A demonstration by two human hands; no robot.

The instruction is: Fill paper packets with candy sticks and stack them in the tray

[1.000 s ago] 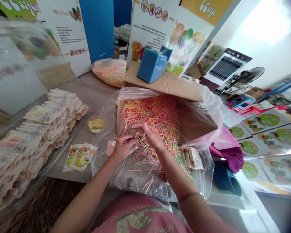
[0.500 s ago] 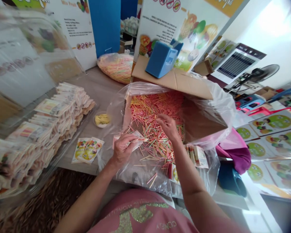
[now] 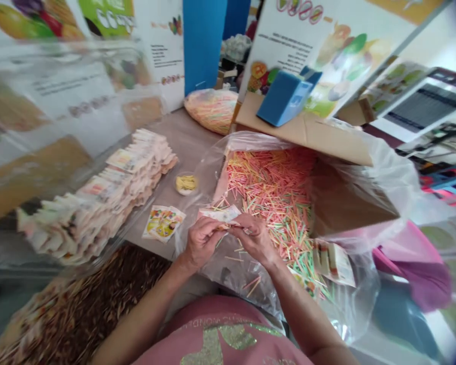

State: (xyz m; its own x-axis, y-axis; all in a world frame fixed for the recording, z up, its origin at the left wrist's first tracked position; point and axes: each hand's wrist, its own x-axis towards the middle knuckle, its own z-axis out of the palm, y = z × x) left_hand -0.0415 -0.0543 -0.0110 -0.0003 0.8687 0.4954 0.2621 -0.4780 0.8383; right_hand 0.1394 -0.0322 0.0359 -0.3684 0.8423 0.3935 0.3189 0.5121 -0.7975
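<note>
Close together in front of the cardboard box, my left hand (image 3: 203, 239) and my right hand (image 3: 253, 235) meet at their fingertips. Both have closed fingers on a small paper packet (image 3: 228, 213), whose printed face shows above them. What the right fingertips pinch besides its edge is too small to tell. Beyond them, thin pink, yellow and green sticks (image 3: 275, 177) fill the plastic-lined box and spill toward me. Two printed packets (image 3: 163, 223) lie on the table left of my left hand, below a small round dish (image 3: 186, 183) of yellow pieces.
Long rows of stacked packets (image 3: 110, 190) stand at the left under clear plastic. A blue holder (image 3: 285, 99) sits on the box flap (image 3: 327, 133). Behind is a bag of sticks (image 3: 212, 109). More packets (image 3: 334, 261) and pink cloth (image 3: 414, 263) are at the right.
My right hand has come back from the sticks to my left hand, and their fingertips now meet at the packet. The view has swung left, so the scene sits further right.
</note>
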